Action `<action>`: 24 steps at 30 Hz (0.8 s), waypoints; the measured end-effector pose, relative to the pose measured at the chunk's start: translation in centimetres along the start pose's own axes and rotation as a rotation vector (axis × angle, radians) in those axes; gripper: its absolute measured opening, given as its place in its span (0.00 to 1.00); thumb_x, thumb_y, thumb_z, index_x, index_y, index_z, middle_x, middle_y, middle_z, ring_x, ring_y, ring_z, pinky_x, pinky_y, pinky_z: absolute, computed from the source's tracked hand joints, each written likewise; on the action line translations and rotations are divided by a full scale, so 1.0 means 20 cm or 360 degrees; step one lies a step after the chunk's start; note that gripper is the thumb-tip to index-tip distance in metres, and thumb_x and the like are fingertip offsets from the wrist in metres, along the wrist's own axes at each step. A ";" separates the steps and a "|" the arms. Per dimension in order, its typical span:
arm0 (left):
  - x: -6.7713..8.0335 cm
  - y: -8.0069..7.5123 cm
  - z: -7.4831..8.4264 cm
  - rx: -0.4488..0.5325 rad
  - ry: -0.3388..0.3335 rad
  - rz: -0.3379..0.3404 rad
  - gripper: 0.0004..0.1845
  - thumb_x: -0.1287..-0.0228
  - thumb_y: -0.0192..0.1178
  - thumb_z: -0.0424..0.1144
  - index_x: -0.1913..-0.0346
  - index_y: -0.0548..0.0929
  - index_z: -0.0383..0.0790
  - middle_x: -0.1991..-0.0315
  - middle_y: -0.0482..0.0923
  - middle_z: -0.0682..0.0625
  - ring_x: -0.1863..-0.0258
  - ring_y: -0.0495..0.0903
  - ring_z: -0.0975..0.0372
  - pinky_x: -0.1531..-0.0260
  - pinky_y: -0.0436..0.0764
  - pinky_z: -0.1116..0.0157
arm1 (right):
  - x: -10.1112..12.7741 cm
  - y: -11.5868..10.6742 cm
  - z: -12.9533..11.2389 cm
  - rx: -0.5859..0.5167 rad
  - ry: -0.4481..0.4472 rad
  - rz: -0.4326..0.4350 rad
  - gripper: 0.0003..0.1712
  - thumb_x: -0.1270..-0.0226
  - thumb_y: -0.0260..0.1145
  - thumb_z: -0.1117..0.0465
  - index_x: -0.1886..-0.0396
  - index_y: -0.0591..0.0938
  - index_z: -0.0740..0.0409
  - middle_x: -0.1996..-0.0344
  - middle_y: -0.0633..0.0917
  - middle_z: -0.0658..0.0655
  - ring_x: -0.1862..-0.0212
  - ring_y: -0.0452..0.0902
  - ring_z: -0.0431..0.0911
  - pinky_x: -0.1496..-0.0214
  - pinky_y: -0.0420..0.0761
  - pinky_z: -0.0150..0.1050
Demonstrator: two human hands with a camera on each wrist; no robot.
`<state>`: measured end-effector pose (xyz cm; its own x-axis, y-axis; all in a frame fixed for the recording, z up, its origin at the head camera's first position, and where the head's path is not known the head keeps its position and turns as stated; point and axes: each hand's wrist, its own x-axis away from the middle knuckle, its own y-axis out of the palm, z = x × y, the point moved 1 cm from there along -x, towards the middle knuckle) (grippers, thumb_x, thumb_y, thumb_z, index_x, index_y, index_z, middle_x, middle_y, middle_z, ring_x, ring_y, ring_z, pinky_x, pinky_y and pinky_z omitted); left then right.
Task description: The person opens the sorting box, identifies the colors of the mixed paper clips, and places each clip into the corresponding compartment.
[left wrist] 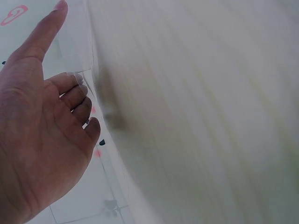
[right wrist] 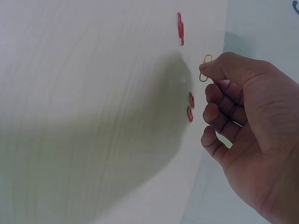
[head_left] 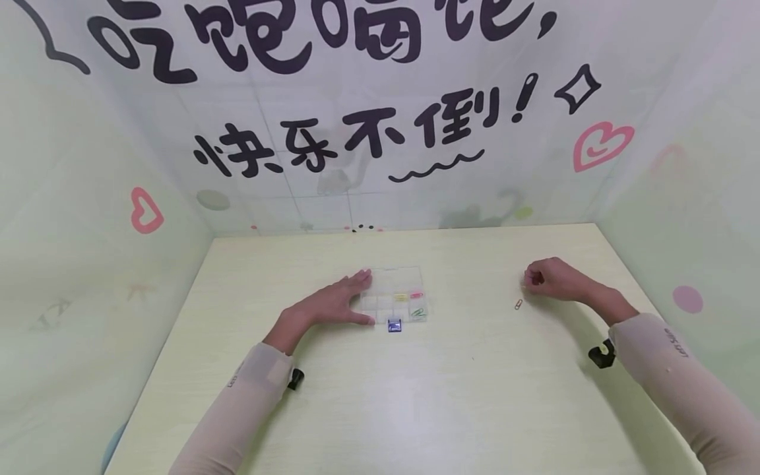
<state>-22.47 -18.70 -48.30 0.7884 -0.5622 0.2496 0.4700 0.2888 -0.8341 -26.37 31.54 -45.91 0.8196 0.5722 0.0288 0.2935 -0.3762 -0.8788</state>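
In the head view, my left hand [head_left: 340, 301] spans the left side of a clear compartment box [head_left: 388, 274], thumb at its front corner and fingers at the back. Its fingers are loosely bent and its thumb straight in the left wrist view. Inside the box lie yellow paper clips [head_left: 400, 297], pink ones [head_left: 416, 295] and green ones [head_left: 418, 312] in separate compartments. Off to the right, my right hand [head_left: 555, 278] pinches a yellow paper clip [right wrist: 203, 74] between thumb and forefinger, above the table. Red paper clips [right wrist: 181, 30] lie on the table near this hand.
A blue tag [head_left: 394, 325] sits at the box's front edge. Behind the pale wooden table [head_left: 380, 402] stands a white backdrop [head_left: 356, 204] with black lettering, and further sheets close in both sides. Each wrist carries a black mount [head_left: 602, 354].
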 end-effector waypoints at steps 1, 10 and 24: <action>0.00 0.00 0.00 -0.0001 0.0000 0.0002 0.60 0.36 0.69 0.67 0.14 0.49 0.41 0.12 0.40 0.49 0.13 0.41 0.54 0.16 0.47 0.50 | -0.01 0.00 -0.01 -0.0006 -0.0002 -0.0001 0.12 0.35 0.71 0.74 0.73 0.81 0.55 0.76 0.77 0.46 0.71 0.68 0.37 0.67 0.70 0.32; 0.00 0.00 0.00 0.0007 -0.0002 0.0001 0.60 0.36 0.69 0.67 0.14 0.49 0.40 0.12 0.40 0.48 0.13 0.41 0.54 0.16 0.47 0.50 | -0.08 0.01 -0.12 -0.0017 -0.0052 -0.0003 0.11 0.34 0.70 0.73 0.71 0.82 0.55 0.75 0.78 0.46 0.70 0.70 0.39 0.66 0.72 0.32; -0.01 -0.01 0.01 -0.0014 0.0013 -0.0003 0.60 0.36 0.69 0.67 0.14 0.51 0.39 0.12 0.42 0.47 0.13 0.41 0.54 0.16 0.47 0.51 | -0.21 0.06 -0.33 -0.0018 -0.0177 0.0005 0.08 0.31 0.69 0.71 0.68 0.84 0.55 0.72 0.81 0.47 0.68 0.72 0.40 0.65 0.75 0.35</action>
<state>-22.56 -18.56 -48.11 0.7842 -0.5692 0.2470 0.4679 0.2809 -0.8379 -26.26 23.90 -43.87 0.7611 0.6480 -0.0276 0.2969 -0.3860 -0.8734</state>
